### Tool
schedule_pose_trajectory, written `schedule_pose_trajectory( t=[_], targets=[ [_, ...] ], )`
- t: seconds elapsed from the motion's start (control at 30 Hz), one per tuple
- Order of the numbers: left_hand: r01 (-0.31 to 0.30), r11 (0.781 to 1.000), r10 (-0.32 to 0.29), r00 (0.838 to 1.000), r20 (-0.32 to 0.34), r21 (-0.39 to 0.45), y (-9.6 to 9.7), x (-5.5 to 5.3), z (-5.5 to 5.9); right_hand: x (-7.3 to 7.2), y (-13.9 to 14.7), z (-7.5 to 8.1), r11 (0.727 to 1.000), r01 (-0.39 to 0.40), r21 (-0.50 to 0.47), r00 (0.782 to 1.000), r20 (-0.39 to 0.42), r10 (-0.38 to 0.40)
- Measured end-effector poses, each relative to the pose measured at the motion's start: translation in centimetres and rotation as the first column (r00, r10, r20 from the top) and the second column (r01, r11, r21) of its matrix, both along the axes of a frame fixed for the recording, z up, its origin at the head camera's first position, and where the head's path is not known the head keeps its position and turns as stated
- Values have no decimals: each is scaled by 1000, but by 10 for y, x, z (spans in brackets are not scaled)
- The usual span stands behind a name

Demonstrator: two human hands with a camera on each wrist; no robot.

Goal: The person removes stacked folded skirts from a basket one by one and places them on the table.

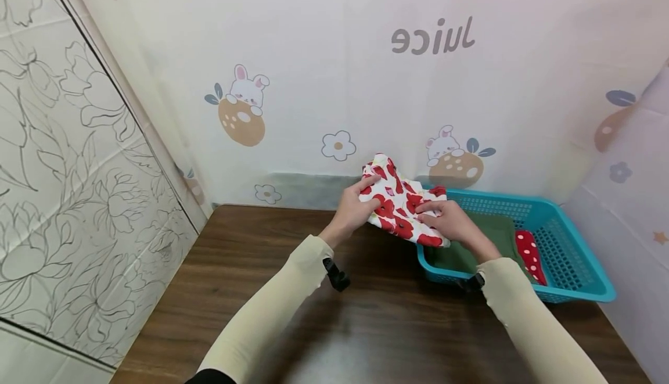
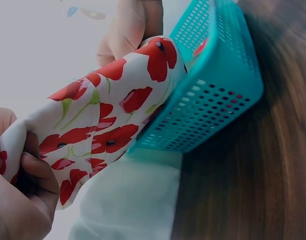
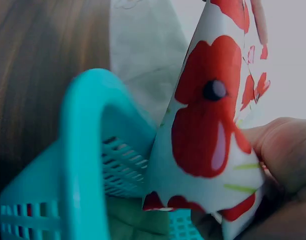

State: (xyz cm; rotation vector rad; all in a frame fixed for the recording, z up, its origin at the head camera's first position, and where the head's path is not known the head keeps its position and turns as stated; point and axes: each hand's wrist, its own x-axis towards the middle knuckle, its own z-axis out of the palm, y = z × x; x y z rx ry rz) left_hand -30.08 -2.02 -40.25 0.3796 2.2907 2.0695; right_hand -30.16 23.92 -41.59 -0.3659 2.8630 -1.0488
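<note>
A white cloth with red poppies point(image 1: 397, 210) is held up between both hands, over the left end of a turquoise basket point(image 1: 580, 250). My left hand point(image 1: 352, 210) pinches its left side, thumb and fingers curled round the fabric in the left wrist view. On the cloth's right side my right hand point(image 1: 446, 218) grips it, thumb in front, above the basket. Inside the basket lie a folded dark green cloth point(image 1: 493, 230) and a red cloth with white dots point(image 1: 530, 256). The poppy cloth point(image 3: 207, 110) hides part of the basket's near left corner.
The basket stands at the back right of a dark wood table point(image 1: 251, 268). Behind the table hangs a pale printed curtain point(image 1: 313, 82) with rabbits and flowers. A panel with line-drawn flowers point(image 1: 68, 186) rises on the left.
</note>
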Motion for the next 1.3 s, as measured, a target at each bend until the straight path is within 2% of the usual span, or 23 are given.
schedule_pose_trajectory(
  t=[0.2, 0.4, 0.8, 1.03, 1.3],
  targets=[
    [3, 1000, -3, 1000, 5, -20, -2, 1, -7, -4, -4, -7, 1000, -10, 13, 999, 41, 10],
    [-15, 1000, 15, 1000, 21, -6, -5, -2, -12, -5, -5, -12, 999, 24, 25, 995, 101, -26],
    [-66, 998, 68, 994, 83, -19, -15, -2, -32, -3, -5, -15, 994, 106, 1, 966, 235, -103],
    [-77, 997, 79, 991, 106, -24, -23, 1, -44, -1, -14, -16, 996, 73, -55, 985, 159, -63],
    [-89, 996, 90, 993, 72, -15, -42, 4, -56, 2, -28, -17, 996, 53, -78, 996, 70, -48]
  ],
)
